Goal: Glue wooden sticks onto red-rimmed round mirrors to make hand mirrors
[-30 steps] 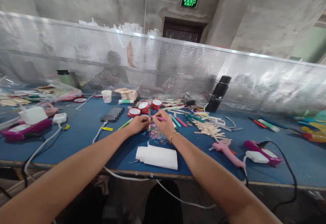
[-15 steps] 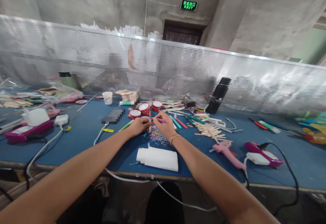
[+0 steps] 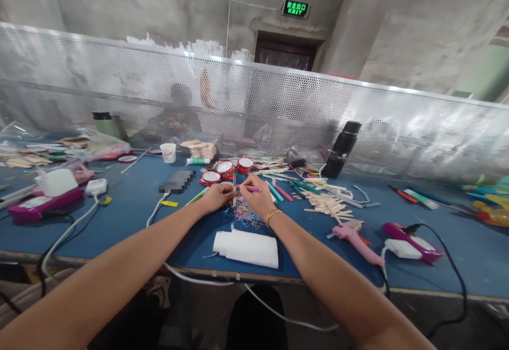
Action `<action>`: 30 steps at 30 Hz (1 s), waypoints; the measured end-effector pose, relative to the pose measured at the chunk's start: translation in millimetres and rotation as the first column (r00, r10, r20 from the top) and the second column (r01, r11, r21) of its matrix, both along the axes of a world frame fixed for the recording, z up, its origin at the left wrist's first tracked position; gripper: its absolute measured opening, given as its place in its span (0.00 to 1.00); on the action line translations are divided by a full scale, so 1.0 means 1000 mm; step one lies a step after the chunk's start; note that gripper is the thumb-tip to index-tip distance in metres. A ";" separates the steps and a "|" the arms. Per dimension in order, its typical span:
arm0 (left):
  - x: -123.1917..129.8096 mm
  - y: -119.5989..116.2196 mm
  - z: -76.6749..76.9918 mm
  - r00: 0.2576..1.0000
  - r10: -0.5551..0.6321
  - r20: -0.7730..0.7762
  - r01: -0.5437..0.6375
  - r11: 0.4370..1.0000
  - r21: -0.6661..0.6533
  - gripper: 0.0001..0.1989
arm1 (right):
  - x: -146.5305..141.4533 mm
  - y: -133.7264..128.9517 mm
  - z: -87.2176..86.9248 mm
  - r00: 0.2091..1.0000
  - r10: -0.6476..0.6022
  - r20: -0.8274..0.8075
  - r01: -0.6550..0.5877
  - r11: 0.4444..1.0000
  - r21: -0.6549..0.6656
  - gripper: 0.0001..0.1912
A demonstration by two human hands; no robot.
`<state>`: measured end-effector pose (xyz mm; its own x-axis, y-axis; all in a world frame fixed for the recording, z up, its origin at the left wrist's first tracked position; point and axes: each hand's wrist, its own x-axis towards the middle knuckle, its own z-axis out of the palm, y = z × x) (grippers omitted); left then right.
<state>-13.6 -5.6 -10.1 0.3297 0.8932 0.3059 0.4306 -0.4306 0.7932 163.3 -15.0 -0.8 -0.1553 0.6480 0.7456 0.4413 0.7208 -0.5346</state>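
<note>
My left hand point(image 3: 218, 197) is closed on a narrow wooden stick point(image 3: 234, 179), held upright, with green and red colouring on its upper part. From the right, my right hand point(image 3: 257, 195) grips a purple marker point(image 3: 253, 187), its tip end against or close to the stick; the fingers hide the exact contact. Just below both hands lies a loose pile of colourful rubber bands point(image 3: 247, 213). Rolls of red-patterned tape point(image 3: 225, 168) sit right behind my hands. Nearer to me is a folded white cloth or tissue point(image 3: 246, 248).
Green and pink markers point(image 3: 283, 191) and plain wooden sticks point(image 3: 328, 202) lie right of my hands. Further right are a pink glue gun point(image 3: 358, 241), a purple power strip point(image 3: 427, 246) and a black bottle point(image 3: 341, 149). A paper cup point(image 3: 168, 152) stands back left, before a perforated metal screen point(image 3: 278, 111).
</note>
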 end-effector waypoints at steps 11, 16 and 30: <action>-0.001 -0.001 0.001 0.999 0.007 -0.045 -0.007 1.000 0.003 0.23 | 0.001 -0.002 0.003 1.000 -0.017 0.011 0.017 1.000 -0.014 0.08; -0.001 -0.001 0.001 0.999 -0.005 -0.040 0.005 1.000 -0.010 0.23 | 0.001 -0.001 0.003 1.000 -0.019 -0.008 0.018 1.000 -0.005 0.08; 0.001 -0.003 0.004 1.000 -0.001 -0.011 0.001 1.000 -0.003 0.23 | 0.001 0.000 0.003 1.000 -0.022 0.005 0.021 1.000 0.006 0.08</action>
